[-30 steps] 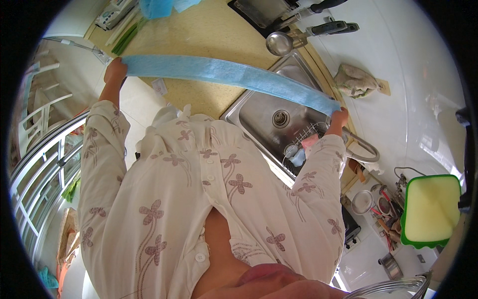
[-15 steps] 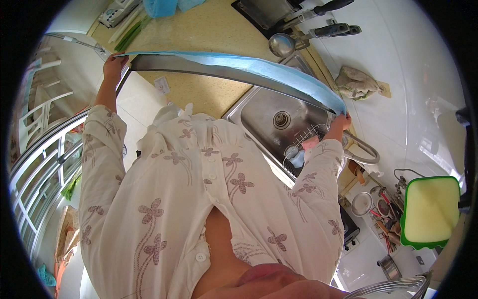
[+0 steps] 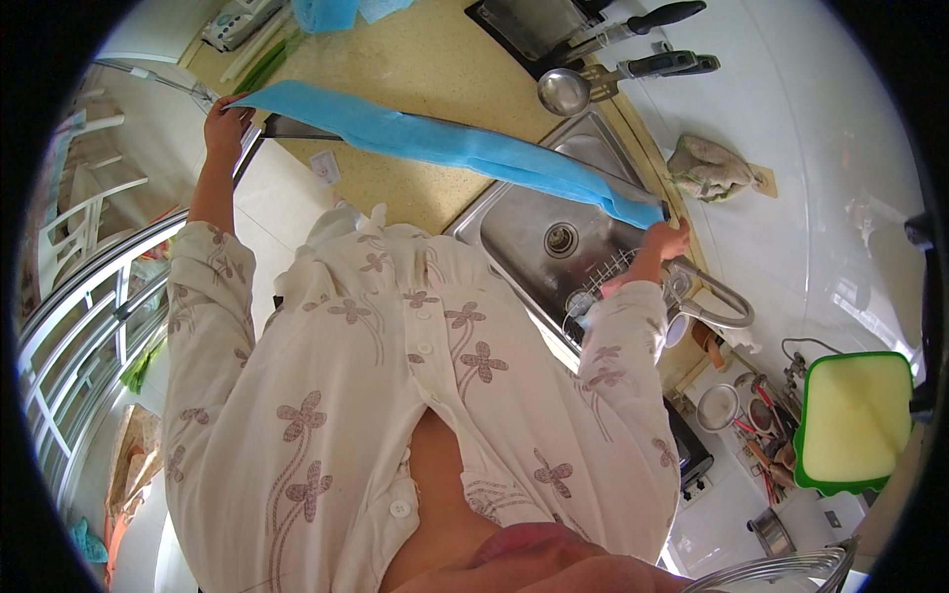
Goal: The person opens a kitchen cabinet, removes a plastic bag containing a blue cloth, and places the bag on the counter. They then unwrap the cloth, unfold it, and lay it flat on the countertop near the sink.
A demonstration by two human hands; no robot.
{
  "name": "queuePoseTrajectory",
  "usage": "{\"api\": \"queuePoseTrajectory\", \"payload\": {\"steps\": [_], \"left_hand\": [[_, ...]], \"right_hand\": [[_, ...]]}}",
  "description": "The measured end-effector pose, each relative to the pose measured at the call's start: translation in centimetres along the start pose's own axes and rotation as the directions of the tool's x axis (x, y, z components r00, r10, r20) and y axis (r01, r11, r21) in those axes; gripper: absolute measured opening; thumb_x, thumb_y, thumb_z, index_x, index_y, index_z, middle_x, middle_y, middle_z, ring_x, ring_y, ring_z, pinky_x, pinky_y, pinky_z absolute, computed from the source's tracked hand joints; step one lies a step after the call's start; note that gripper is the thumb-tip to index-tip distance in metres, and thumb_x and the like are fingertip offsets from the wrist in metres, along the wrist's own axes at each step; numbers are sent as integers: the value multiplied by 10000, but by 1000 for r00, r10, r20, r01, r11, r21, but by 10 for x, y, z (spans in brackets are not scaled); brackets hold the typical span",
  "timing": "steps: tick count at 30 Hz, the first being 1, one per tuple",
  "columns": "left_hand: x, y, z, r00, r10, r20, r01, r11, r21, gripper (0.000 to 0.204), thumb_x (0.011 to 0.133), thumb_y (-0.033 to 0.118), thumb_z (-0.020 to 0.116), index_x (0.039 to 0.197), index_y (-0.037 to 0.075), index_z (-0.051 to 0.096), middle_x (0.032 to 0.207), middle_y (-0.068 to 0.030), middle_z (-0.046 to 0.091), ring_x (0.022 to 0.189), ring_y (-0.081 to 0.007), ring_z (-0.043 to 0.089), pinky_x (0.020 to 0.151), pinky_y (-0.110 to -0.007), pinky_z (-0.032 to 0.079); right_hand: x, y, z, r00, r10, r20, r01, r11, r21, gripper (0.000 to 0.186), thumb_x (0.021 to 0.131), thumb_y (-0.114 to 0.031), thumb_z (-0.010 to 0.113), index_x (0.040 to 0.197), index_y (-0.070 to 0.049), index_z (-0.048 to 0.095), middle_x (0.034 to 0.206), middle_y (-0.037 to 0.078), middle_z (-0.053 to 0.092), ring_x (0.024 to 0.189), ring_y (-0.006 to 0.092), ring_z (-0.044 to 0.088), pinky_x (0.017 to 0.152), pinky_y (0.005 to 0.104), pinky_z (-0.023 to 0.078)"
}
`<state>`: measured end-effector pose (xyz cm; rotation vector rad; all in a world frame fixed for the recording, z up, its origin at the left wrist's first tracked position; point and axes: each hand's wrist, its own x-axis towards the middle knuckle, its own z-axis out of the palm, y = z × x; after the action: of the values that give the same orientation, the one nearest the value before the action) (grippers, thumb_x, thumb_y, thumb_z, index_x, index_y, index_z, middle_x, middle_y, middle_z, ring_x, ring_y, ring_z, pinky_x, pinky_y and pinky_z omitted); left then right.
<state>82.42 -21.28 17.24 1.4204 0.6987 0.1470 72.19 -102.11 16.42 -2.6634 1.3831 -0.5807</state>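
Observation:
A long strip of thin blue cloth is stretched out in front of me, over the counter and sink. My left hand pinches its left end with closed fingers. At the other end, my right hand is closed at the cloth's right tip, close to the tap. Just behind and under the cloth runs a long dark-edged grey metal bar or panel, mostly covered by the blue strip. Whether my fingers also touch that bar cannot be made out.
Below the cloth lies a steel sink with a wire rack. A curved tap is right of my right hand. A ladle and spatulas hang on the wall. Green onions lie on the speckled counter.
The cloth has turned from a narrow edge-on band to a wider face and hangs lower across the bar. My right hand has shifted slightly left and down; my left hand is nearly in place.

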Motion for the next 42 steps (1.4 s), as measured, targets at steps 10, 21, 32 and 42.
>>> {"api": "queuePoseTrajectory", "payload": {"steps": [10,21,32,42], "left_hand": [[-10,12,2,998,44,51,-46,998,44,135,869,-48,541,993,4,550,1097,-134,642,932,-213,646,854,-325,557],[-12,6,-14,996,-32,82,27,997,72,165,871,3,579,1034,7,557,994,-127,655,888,-205,667,831,-309,545],[-5,-6,-24,995,-70,65,67,997,38,151,876,1,558,1027,3,562,994,-135,652,885,-222,667,819,-312,553],[-7,-5,-19,993,-118,16,117,993,15,176,885,11,547,1061,7,537,977,-141,663,878,-230,671,794,-315,558]], "right_hand": [[-208,-165,-31,294,-938,184,705,343,621,349,758,-196,701,1098,-136,647,1183,50,620,1143,276,524,979,455,387],[-223,-188,-20,323,-885,336,696,463,549,351,783,-219,657,1130,-166,645,1173,47,636,1140,269,540,1007,458,367],[-222,-180,-4,297,-955,24,794,261,549,139,747,-204,675,881,-164,680,965,-10,678,945,228,609,886,427,440],[-228,-168,-12,270,-961,53,810,257,527,268,721,-235,731,977,-177,679,1089,5,647,1044,233,565,927,421,411]]}}
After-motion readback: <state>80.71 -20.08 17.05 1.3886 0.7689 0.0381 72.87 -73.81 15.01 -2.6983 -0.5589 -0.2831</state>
